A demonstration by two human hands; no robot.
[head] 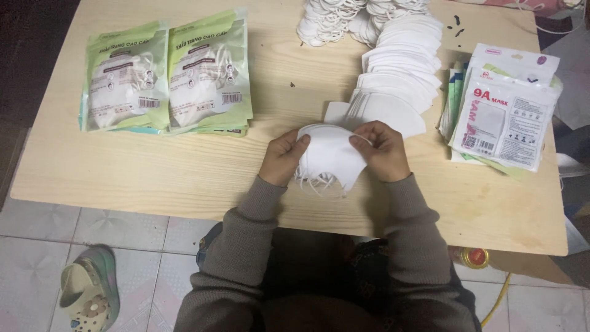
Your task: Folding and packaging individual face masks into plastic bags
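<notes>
Holding a small stack of white face masks (329, 157) just above the table (184, 178), near the fanned mask pile (399, 74): left hand (283, 158) and right hand (382, 150) fingers pinched shut on opposite edges. Probably light, soft, floppy; best gripped at edges, clear of dangling ear loops.

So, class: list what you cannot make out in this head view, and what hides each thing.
- Count of white masks held: stacked, covered by left hand and right hand.
- Loose mask pile: its top is cut off by the upper edge.
- Empty pouches: lower ones are hidden beneath the top one.
</notes>
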